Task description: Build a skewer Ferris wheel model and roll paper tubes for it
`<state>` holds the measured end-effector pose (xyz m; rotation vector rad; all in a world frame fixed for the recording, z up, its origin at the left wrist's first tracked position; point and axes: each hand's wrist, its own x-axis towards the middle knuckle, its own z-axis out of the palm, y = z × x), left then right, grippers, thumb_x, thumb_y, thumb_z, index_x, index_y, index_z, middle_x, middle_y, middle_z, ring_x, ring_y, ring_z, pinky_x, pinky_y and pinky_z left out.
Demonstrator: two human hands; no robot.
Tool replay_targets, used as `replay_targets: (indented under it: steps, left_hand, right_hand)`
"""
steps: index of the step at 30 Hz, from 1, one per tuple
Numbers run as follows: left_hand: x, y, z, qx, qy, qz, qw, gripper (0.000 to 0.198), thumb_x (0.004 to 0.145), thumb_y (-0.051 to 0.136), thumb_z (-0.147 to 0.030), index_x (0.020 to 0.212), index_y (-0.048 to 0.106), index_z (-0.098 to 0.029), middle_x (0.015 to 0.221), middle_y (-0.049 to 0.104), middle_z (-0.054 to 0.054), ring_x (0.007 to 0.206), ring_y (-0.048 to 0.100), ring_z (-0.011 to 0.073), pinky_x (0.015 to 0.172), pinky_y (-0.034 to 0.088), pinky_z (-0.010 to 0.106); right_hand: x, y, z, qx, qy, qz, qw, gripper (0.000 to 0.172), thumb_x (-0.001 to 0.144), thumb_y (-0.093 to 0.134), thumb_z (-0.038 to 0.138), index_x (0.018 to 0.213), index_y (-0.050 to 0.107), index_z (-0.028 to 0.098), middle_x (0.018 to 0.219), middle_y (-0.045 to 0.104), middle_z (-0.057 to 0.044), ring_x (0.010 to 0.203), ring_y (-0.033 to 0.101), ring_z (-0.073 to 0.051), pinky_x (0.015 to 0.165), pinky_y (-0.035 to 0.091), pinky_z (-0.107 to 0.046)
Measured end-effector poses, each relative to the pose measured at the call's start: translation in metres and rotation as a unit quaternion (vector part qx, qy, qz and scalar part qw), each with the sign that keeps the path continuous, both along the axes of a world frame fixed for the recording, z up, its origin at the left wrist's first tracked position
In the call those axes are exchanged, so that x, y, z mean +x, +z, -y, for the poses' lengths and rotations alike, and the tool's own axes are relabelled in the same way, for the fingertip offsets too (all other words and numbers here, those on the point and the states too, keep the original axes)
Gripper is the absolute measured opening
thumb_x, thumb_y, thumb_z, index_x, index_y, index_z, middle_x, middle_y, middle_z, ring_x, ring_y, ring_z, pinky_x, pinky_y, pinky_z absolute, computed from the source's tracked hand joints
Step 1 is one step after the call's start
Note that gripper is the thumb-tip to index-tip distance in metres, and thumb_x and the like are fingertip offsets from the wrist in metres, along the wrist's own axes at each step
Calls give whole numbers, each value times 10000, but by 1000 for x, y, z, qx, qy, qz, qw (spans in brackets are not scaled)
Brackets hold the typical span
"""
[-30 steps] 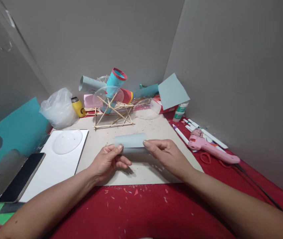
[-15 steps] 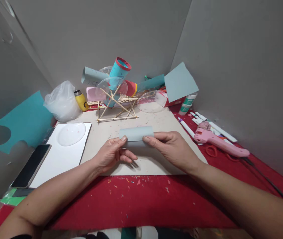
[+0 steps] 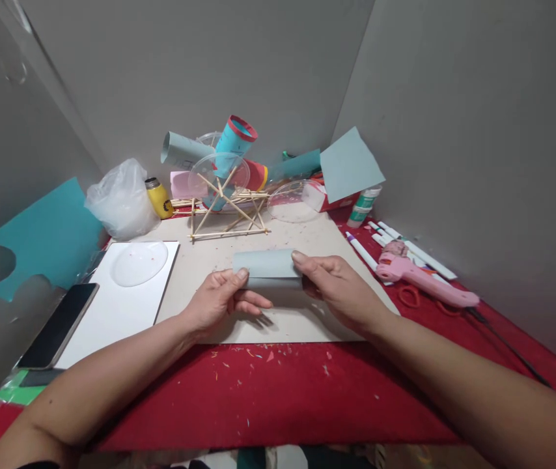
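A pale blue-grey paper tube (image 3: 264, 263) lies sideways between my hands, above the light board (image 3: 302, 234). Its long overlapping edge faces me. My left hand (image 3: 226, 293) pinches the tube's left end between thumb and forefinger, with the lower fingers stretched out beneath it. At the right end, my right hand (image 3: 339, 286) grips the paper, its thumb on top near the corner and the other fingers partly hidden behind. Beyond the tube stands a stick frame (image 3: 229, 233) carrying clear discs and coloured paper tubes, one of them a blue tube (image 3: 232, 146) with a red rim.
On the right lie a pink glue gun (image 3: 424, 281), several markers (image 3: 419, 251) and red-handled scissors (image 3: 409, 296). A phone (image 3: 59, 326) and a white sheet (image 3: 107, 332) with a clear lid (image 3: 139, 264) are on the left. Behind stand a plastic bag (image 3: 122, 198) and a yellow bottle (image 3: 159, 198).
My right thumb has moved from the tube's front edge up onto its top near the right end. My left hand keeps its pinch almost unchanged.
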<state>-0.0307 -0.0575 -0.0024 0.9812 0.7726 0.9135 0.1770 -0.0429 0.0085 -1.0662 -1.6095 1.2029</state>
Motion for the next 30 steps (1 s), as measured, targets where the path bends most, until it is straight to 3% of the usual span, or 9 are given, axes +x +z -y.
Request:
replay_targets:
  steps: [14,18,22,30]
  left_hand:
    - [-2,1,-1,-40,17,38,998,319,879,674,-338,1031,699,-58,995,745,165,861,736,202,669,580,202]
    - [-1,0,-1,-29,16,45,998,325,862,696,-335,1048,700,-68,1020,744,158,869,734,197,678,581,205]
    - [0,2,0,-22,20,43,999,341,839,719,-345,1036,700,-68,987,750,152,875,732,201,673,575,206]
    - [0,3,-1,-24,13,35,999,337,821,736,-361,988,681,-74,880,754,114,766,736,187,603,571,208]
  right_hand:
    - [-2,3,2,16,26,26,999,526,839,534,623,536,452,200,542,307,44,523,263,-99,479,261,-244]
    - [-1,3,0,-5,26,14,1000,493,801,601,615,571,584,179,539,453,34,535,370,-105,526,342,-236]
    - [2,6,0,-52,46,-11,997,410,741,687,590,729,737,184,676,653,2,626,516,-138,611,425,-247]
    - [2,13,1,-57,19,8,998,436,680,713,622,736,756,192,673,665,-6,624,542,-152,562,426,-249]
